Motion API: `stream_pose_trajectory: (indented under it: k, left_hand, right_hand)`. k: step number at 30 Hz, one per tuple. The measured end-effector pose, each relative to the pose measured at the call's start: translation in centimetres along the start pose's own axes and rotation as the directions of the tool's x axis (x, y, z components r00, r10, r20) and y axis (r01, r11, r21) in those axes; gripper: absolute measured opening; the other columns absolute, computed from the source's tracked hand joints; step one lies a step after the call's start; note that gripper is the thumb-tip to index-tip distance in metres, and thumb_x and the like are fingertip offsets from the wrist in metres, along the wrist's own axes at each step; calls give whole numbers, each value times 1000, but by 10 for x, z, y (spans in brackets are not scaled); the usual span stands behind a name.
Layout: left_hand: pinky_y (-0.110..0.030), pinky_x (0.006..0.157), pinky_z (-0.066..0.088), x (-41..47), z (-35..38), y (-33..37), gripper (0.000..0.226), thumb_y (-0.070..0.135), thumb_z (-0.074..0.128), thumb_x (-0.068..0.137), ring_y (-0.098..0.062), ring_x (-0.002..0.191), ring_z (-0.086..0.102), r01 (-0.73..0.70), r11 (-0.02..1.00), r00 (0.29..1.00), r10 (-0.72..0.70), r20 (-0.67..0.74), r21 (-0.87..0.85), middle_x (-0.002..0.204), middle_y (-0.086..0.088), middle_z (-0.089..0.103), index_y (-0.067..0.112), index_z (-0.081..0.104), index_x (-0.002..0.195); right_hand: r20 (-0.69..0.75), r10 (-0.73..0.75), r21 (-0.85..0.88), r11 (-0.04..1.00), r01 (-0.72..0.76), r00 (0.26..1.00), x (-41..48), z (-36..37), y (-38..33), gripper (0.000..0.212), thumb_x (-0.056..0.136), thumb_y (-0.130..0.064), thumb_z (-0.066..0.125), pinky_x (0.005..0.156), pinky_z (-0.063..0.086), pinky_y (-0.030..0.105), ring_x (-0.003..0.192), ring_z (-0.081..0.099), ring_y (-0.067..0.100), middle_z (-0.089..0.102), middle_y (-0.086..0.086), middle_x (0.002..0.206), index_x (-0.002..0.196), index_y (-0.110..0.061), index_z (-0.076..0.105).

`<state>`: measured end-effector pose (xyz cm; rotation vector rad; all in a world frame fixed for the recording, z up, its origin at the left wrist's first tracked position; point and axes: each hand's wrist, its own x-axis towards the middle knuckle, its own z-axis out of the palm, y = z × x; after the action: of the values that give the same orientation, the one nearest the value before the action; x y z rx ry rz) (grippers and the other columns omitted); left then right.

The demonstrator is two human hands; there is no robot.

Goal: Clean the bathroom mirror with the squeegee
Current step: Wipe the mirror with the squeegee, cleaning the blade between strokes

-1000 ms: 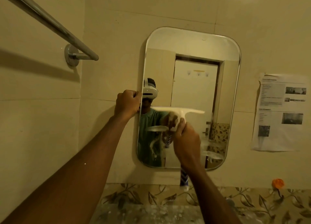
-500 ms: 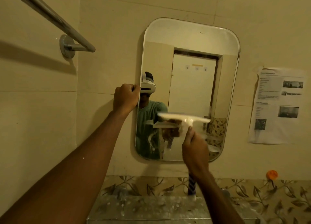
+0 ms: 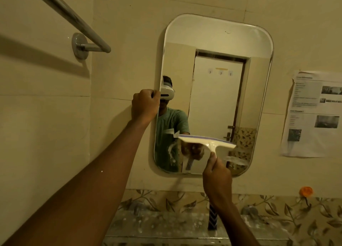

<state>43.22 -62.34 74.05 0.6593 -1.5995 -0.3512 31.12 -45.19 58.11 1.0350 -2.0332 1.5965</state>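
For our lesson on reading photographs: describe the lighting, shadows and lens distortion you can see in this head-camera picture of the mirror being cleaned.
In the head view, the light is dim and yellowish; the towel rail casts a dark shadow across the wall; the wide lens bows the mirror and the tile lines; the left hand and squeegee look fairly sharp, while the print on the paper notice is too soft to read.

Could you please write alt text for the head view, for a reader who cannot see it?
A person's right hand holds a white squeegee against the lower part of a rounded wall mirror, while the left hand grips the mirror's left edge. A towel bar is at upper left, a printed notice at right.
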Motion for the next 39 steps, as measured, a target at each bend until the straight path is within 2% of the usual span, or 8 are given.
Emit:
stream_pose_trajectory:
  k: [5, 13, 16, 21, 24, 28, 32, 39]
  left_hand:
    - [-37, 63, 58, -1, -1, 1, 39, 34, 48, 96, -26, 64, 65, 16, 1000, 1000, -16, 21, -11, 66, -7, 62, 7, 66, 74]
    - [-36, 62, 57, 0, -1, -1, 39, 35, 48, 96, -28, 67, 66, 41, 999, 999, -40, 29, -21, 66, -7, 60, 7, 66, 74]
    - [-38, 64, 58, 0, -2, -1, 40, 34, 47, 96, -29, 68, 66, 48, 998, 998, -47, 46, -35, 66, -7, 61, 7, 65, 72]
    - [-49, 63, 58, -13, -4, -17, 43, 38, 50, 93, -31, 62, 66, 104, 994, 987, -99, 130, -35, 65, -14, 66, 10, 64, 63]
    - [-50, 63, 58, -17, -4, -22, 41, 38, 51, 93, -30, 63, 67, 118, 992, 982, -109, 157, -48, 66, -14, 67, 11, 66, 65]
    - [-49, 62, 59, -16, -5, -20, 42, 39, 50, 92, -29, 62, 67, 126, 991, 979, -117, 166, -43, 66, -14, 67, 8, 66, 67]
    - [-48, 66, 60, -20, -5, -20, 40, 38, 49, 92, -29, 66, 68, 150, 986, 976, -137, 171, -66, 71, -14, 68, 9, 68, 72]
    - [-50, 66, 59, -43, -3, -30, 41, 38, 50, 94, -29, 66, 68, 180, 980, 970, -162, 181, -83, 70, -16, 69, 6, 69, 77]
  right_hand:
    - [-89, -134, 86, 986, 142, 987, 55, -24, -52, 40, 105, -32, 27, 39, 31, 9, 46, 46, 0, 48, -7, 60, 76, -18, 52]
    - [-27, -117, 120, 986, 119, 993, 30, 3, -35, 41, 103, -37, 27, 41, 38, 7, 51, 55, -9, 52, -8, 60, 77, -19, 53]
    - [37, -45, 85, 996, 42, 998, -9, 17, -17, 44, 98, -46, 21, 42, 38, 8, 46, 52, 1, 53, -9, 58, 76, -25, 53]
    - [5, -94, 182, 979, 91, 996, 9, 10, -48, 36, 105, -31, 29, 42, 40, 7, 52, 56, -6, 55, -9, 61, 83, -21, 55]
    - [-20, -105, 184, 977, 107, 994, 25, 20, -67, 37, 105, -34, 27, 43, 44, 11, 53, 57, 2, 58, -5, 66, 89, -16, 56]
    - [20, -40, 99, 994, 37, 999, -5, 45, -40, 42, 103, -41, 25, 44, 48, 24, 56, 59, 5, 59, -5, 67, 92, -15, 57]
    - [71, 87, 35, 995, -90, 994, -61, 57, -2, 41, 103, -37, 29, 38, 33, 13, 44, 49, 4, 54, -6, 57, 85, -14, 58]
    - [149, 192, -115, 978, -176, 970, -102, 59, 33, 49, 103, -38, 25, 47, 31, 15, 54, 52, 3, 55, -7, 62, 86, -14, 64]
